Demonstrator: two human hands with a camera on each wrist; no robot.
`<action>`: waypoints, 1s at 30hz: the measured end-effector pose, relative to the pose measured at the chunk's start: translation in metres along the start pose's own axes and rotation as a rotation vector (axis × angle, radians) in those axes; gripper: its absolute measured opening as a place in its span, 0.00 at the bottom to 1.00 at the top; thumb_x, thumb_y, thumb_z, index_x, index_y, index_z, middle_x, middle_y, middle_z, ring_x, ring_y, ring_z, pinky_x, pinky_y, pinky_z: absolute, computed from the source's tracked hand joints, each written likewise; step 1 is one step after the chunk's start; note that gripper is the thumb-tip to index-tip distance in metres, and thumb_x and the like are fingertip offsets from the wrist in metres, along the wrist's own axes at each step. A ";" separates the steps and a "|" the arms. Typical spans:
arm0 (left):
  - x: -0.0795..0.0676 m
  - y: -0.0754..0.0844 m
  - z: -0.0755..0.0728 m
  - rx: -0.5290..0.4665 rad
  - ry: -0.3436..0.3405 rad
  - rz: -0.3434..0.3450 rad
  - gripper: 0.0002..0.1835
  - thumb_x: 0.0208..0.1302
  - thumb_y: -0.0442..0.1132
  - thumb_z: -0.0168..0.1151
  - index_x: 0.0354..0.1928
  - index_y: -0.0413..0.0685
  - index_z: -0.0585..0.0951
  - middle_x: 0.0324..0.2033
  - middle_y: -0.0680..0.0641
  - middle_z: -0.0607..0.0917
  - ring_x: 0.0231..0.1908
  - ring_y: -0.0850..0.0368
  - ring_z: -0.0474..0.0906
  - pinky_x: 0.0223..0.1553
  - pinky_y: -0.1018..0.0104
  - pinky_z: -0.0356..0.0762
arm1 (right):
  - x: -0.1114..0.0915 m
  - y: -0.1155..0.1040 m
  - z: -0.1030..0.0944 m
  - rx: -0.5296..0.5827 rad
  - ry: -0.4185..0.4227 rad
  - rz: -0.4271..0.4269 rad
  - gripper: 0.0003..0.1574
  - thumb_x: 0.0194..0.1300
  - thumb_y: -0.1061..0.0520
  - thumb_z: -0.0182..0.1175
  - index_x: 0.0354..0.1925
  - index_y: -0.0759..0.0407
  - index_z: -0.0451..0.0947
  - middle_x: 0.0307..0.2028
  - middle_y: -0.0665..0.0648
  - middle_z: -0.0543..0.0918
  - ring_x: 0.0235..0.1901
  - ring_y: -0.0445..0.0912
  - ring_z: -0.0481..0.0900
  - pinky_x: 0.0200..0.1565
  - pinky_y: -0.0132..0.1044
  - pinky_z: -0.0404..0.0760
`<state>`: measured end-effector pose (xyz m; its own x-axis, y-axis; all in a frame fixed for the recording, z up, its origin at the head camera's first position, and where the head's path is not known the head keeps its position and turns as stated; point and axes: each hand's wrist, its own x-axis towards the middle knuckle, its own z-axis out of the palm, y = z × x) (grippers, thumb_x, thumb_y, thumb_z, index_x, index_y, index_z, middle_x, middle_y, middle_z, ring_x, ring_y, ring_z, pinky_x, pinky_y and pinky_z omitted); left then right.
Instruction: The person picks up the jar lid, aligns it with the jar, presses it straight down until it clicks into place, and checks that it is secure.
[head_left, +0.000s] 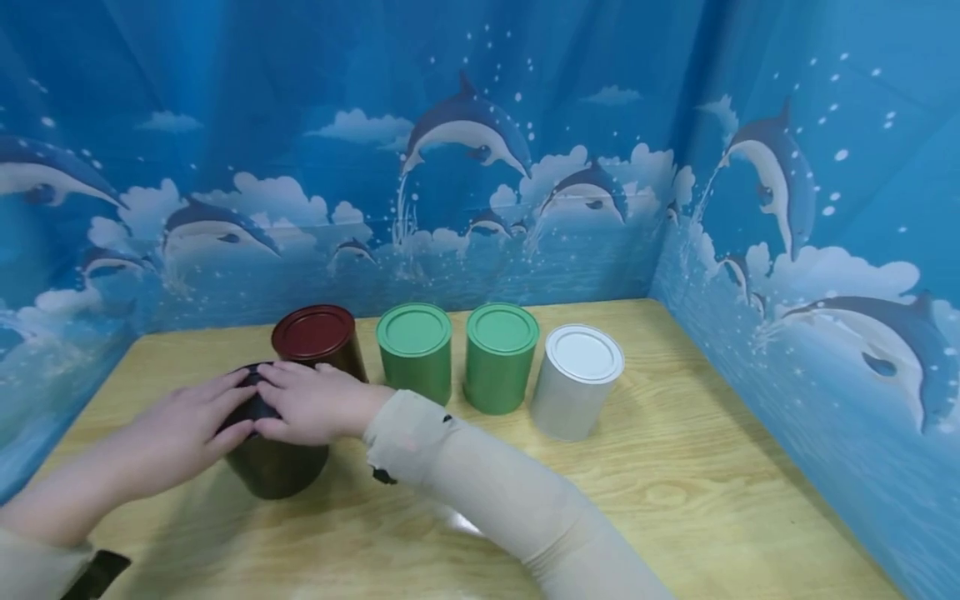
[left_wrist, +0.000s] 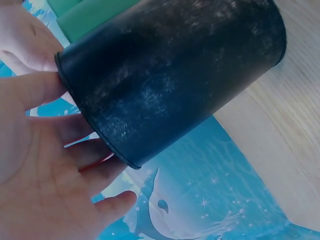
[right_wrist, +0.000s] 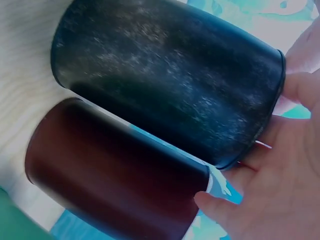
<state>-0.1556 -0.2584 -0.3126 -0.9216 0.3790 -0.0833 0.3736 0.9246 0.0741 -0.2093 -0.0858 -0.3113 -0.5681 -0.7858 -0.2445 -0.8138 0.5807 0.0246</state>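
A black can (head_left: 277, 467) with scuffed sides stands upright at the left of the wooden table. Both hands lie over its top, fingers stretched flat across the lid and covering most of it. My left hand (head_left: 197, 418) comes in from the left; its fingers rest along the rim in the left wrist view. From the right, my right hand (head_left: 318, 403) reaches across, thumb close to the left thumb. A dark red can (head_left: 315, 332) stands right behind the black one. In the right wrist view the right little finger (right_wrist: 215, 207) overlaps the red can's rim.
Beside the red can stand a green can (head_left: 416, 367), a second green can (head_left: 501, 367) and a white can (head_left: 573, 392), roughly in a row. Blue dolphin-print curtains (head_left: 337, 275) border the wooden table (head_left: 675, 500) at the back and sides.
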 end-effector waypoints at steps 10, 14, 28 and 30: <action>0.003 -0.005 -0.006 -0.047 0.008 0.002 0.37 0.65 0.59 0.53 0.63 0.34 0.68 0.62 0.26 0.62 0.58 0.25 0.60 0.51 0.30 0.59 | -0.002 0.002 -0.009 0.029 -0.038 0.005 0.37 0.70 0.32 0.30 0.72 0.38 0.40 0.71 0.39 0.36 0.68 0.32 0.31 0.67 0.35 0.44; -0.003 -0.002 -0.003 -0.032 0.032 -0.006 0.36 0.65 0.57 0.53 0.63 0.34 0.68 0.62 0.26 0.62 0.58 0.26 0.60 0.51 0.29 0.57 | -0.005 -0.001 -0.003 0.063 0.015 0.001 0.36 0.71 0.33 0.31 0.73 0.39 0.42 0.71 0.39 0.38 0.68 0.32 0.31 0.68 0.36 0.42; -0.055 0.020 0.025 0.148 0.238 0.017 0.31 0.54 0.50 0.67 0.58 0.44 0.77 0.55 0.33 0.75 0.50 0.35 0.75 0.49 0.32 0.65 | -0.036 -0.012 0.019 -0.218 0.306 -0.189 0.30 0.72 0.44 0.44 0.70 0.43 0.57 0.68 0.44 0.58 0.67 0.35 0.52 0.68 0.38 0.46; -0.055 0.021 0.025 0.141 0.250 0.031 0.31 0.54 0.50 0.67 0.59 0.45 0.76 0.56 0.33 0.75 0.50 0.35 0.74 0.47 0.34 0.68 | -0.038 -0.011 0.020 -0.194 0.316 -0.191 0.30 0.72 0.45 0.45 0.70 0.43 0.58 0.68 0.44 0.59 0.67 0.36 0.52 0.67 0.39 0.48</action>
<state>-0.0948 -0.2588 -0.3313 -0.9003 0.4023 0.1661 0.3966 0.9155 -0.0675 -0.1763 -0.0586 -0.3214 -0.3897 -0.9197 0.0468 -0.8990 0.3910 0.1975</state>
